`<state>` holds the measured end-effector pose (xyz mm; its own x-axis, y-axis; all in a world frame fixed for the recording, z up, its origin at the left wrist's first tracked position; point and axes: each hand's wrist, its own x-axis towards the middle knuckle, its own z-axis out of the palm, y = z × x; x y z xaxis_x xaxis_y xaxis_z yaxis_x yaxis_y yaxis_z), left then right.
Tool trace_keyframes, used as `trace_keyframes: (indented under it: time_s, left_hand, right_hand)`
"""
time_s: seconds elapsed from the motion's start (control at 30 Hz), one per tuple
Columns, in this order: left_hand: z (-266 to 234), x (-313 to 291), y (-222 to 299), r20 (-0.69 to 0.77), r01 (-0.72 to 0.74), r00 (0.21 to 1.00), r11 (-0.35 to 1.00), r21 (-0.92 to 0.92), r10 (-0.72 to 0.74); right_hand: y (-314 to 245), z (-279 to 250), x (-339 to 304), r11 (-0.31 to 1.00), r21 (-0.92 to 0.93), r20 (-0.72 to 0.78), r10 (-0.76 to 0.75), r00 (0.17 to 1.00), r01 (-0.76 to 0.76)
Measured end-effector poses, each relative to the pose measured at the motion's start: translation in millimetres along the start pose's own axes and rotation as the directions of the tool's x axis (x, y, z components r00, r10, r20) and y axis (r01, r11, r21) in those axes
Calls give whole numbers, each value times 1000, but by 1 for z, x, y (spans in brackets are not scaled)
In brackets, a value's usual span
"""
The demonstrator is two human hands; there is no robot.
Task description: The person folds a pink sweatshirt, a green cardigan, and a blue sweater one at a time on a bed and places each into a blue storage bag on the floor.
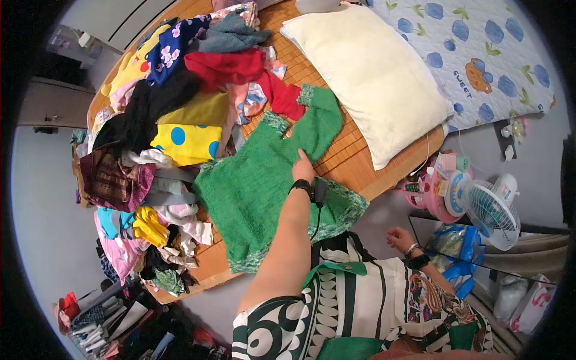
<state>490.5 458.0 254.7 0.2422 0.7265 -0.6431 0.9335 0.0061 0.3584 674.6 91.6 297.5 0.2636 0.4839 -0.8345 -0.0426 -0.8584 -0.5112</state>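
A green knitted sweater (255, 180) lies spread on the woven mat, its cuffs and hem flecked with white. One sleeve (324, 120) bends up toward the pillow. My left hand (302, 168) rests on the sweater near the base of that sleeve, index finger stretched out; its other fingers are partly hidden. A black band with a cable circles the left wrist. Off the mat's near edge, my right hand (398, 240) hangs beside my body, holding nothing, with fingers loosely curled and apart. It wears a bracelet and a dark watch.
A heap of mixed clothes (174, 90) covers the mat's left side. A cream pillow (372, 78) and a blue-patterned quilt (480, 60) lie at the far right. Past the right edge stand a white fan (492, 210) and a pink cart (429, 195). More clothes (114, 321) are piled lower left.
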Motion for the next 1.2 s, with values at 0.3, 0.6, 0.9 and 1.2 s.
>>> trace_keyframes:
  time_s: [0.3,0.6,0.9,1.2]
  left_hand:
    - [-87,-172,-83,-41,39,949,-246,-969,313]
    - [-93,-334,-312,-336,-516,790,-259,-817,-513]
    - [-18,-341,-415,-169,-563,612,-275,-779,-773]
    - [-26,-368,-386,-306,-409,644,23,-912,-701]
  right_hand:
    - [-87,12,57,954,-122,47,-271,962,275]
    - [-144,96,127,653,-528,182,-538,823,543]
    - [-193,249,136,513,-736,342,-281,897,442]
    - [-257,368,128,194,-567,510,-681,526,800]
